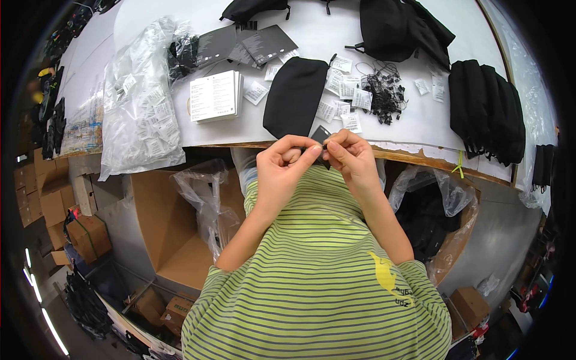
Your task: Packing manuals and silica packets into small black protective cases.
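Black tag [320, 132] — left grip [282, 159], right grip [354, 157] (pinch-tight)

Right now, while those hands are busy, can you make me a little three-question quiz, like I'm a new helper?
1. Which is nearest the left hand?
A) clear plastic bag
B) black pouch
C) white card stack

2. True or false: the tangle of black cords lies left of the white card stack.

3. What colour is the small flat piece by the fingertips of the left hand and right hand?

Key: 1. B. 2. False; the tangle of black cords lies to its right. 3. Black.
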Action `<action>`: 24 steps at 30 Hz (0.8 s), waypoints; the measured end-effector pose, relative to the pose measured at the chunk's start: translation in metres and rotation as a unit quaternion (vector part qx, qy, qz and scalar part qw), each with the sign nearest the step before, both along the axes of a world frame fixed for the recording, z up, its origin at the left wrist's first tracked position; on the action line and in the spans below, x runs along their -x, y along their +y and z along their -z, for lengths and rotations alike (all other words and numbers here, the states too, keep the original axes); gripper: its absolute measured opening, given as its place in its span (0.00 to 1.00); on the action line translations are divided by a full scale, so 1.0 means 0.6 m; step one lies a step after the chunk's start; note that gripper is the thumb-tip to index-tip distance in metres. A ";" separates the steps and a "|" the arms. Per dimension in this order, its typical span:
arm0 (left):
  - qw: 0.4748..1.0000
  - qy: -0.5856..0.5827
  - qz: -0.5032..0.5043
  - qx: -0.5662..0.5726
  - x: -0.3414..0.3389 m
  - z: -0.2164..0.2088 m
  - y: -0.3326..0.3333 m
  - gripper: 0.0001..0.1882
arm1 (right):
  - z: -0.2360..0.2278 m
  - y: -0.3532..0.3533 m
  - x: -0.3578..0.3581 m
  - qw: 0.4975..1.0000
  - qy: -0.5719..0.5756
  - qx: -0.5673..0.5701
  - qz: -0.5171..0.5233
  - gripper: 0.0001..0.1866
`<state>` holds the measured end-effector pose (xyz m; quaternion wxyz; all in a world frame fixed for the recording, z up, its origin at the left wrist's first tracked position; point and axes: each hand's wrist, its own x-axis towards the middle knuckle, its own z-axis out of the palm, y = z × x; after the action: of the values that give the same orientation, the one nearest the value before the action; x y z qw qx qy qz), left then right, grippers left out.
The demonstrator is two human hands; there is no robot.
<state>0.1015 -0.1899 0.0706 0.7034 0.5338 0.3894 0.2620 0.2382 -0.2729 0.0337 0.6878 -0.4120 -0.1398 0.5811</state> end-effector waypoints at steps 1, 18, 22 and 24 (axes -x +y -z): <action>1.000 -0.001 0.000 0.001 0.001 0.001 0.000 0.05 | 0.000 0.001 -0.001 0.999 0.037 -0.010 -0.011 0.05; 0.986 -0.071 0.151 0.027 0.015 0.030 0.029 0.06 | -0.015 -0.005 -0.007 0.994 -0.061 -0.073 -0.054 0.04; 0.986 0.009 0.166 0.019 0.022 0.018 0.029 0.05 | -0.015 -0.008 -0.019 0.988 -0.073 -0.064 -0.120 0.03; 0.980 0.037 0.168 -0.100 0.022 -0.003 0.014 0.04 | -0.019 -0.006 -0.055 0.973 -0.171 -0.066 -0.139 0.08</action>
<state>0.0884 -0.1816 0.0724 0.6655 0.6688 0.2915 0.1577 0.2711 -0.2767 0.0449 0.5918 -0.4357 -0.3488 0.5816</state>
